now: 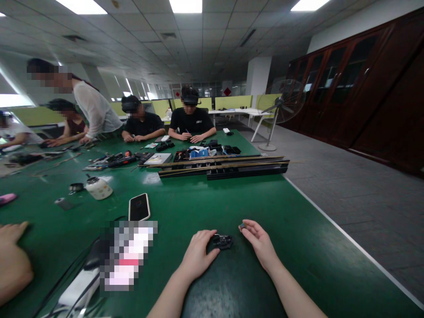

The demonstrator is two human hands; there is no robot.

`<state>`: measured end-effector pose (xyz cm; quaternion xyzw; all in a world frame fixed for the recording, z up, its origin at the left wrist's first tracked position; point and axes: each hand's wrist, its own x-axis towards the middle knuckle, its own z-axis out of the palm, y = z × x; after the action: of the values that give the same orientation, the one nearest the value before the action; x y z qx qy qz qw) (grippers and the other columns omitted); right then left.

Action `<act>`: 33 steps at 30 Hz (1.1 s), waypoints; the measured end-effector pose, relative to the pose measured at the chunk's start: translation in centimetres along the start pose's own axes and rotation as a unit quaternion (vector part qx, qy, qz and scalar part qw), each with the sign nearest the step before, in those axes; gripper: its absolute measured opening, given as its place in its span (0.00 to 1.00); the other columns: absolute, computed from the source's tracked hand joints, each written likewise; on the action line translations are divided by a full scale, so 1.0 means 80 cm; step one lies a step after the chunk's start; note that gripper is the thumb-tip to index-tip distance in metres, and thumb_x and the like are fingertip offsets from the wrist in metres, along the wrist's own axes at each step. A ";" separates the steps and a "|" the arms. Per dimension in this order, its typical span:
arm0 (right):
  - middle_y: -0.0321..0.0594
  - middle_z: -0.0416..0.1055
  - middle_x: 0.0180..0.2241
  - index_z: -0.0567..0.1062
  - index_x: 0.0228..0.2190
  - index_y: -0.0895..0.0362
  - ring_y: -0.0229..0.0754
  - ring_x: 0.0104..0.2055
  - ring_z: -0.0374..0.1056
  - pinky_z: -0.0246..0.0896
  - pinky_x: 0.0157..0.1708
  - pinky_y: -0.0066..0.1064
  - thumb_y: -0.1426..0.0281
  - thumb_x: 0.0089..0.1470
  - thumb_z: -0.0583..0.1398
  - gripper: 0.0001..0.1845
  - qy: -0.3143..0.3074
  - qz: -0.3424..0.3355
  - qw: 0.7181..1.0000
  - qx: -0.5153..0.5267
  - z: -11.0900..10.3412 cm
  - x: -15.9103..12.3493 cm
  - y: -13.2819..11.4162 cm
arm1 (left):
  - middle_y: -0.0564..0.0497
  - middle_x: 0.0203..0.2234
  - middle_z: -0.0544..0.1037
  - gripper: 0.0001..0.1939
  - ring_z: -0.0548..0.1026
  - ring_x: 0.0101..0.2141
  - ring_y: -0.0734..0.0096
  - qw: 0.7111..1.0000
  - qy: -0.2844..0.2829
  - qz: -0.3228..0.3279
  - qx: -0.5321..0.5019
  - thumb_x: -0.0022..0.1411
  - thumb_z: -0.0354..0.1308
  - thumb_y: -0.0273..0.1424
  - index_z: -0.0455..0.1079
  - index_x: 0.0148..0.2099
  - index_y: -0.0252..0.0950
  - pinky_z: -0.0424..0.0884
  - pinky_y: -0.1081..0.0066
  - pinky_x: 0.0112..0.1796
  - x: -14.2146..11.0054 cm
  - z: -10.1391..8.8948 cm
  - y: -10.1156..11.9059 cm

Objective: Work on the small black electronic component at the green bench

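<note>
Low on the green table (212,207), my left hand (198,251) grips the left side of a small black device (223,241), with its thumb in front and its fingers behind. The device rests on the tabletop; its exact kind is too small to make out. To the right, apart from the device, my right hand (260,243) pinches a tiny grey-blue piece (243,225) between thumb and fingertips. Most of that piece is hidden by the fingers.
A phone (139,207) and a white power strip (79,282) with cables lie left. A white jar (99,188) stands farther back. Black rails (248,170) with thin rods cross the table. Another person's arm (13,260) reaches in at left; several people sit beyond.
</note>
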<state>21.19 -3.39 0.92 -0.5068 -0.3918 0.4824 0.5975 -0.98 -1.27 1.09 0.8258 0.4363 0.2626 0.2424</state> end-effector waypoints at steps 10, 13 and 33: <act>0.44 0.77 0.34 0.73 0.34 0.55 0.49 0.40 0.72 0.63 0.46 0.45 0.53 0.36 0.66 0.24 0.011 -0.003 0.999 -0.042 0.004 -0.001 -0.002 | 0.49 0.44 0.72 0.20 0.68 0.46 0.60 1.000 -0.002 -0.007 -0.008 0.54 0.60 0.28 0.66 0.50 0.41 0.63 0.60 0.47 0.002 -0.002 0.002; 0.44 0.77 0.34 0.74 0.34 0.55 0.49 0.40 0.71 0.63 0.46 0.45 0.53 0.35 0.67 0.25 0.012 -0.008 0.999 -0.049 0.004 -0.002 -0.003 | 0.49 0.44 0.73 0.20 0.68 0.45 0.60 1.000 -0.004 -0.011 -0.009 0.54 0.61 0.28 0.66 0.49 0.41 0.63 0.61 0.47 0.003 -0.003 0.003; 0.43 0.76 0.34 0.74 0.33 0.55 0.47 0.38 0.72 0.65 0.42 0.41 0.58 0.38 0.66 0.20 -0.023 -0.042 0.992 -0.113 0.009 -0.003 0.002 | 0.48 0.44 0.73 0.21 0.68 0.45 0.59 1.000 0.005 0.004 -0.007 0.53 0.59 0.27 0.65 0.50 0.41 0.64 0.61 0.47 0.001 -0.003 0.003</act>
<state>20.38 -3.47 0.91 -0.5427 -0.4783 0.4207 0.5475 -0.96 -1.26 1.43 0.8246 0.4324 0.2704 0.2447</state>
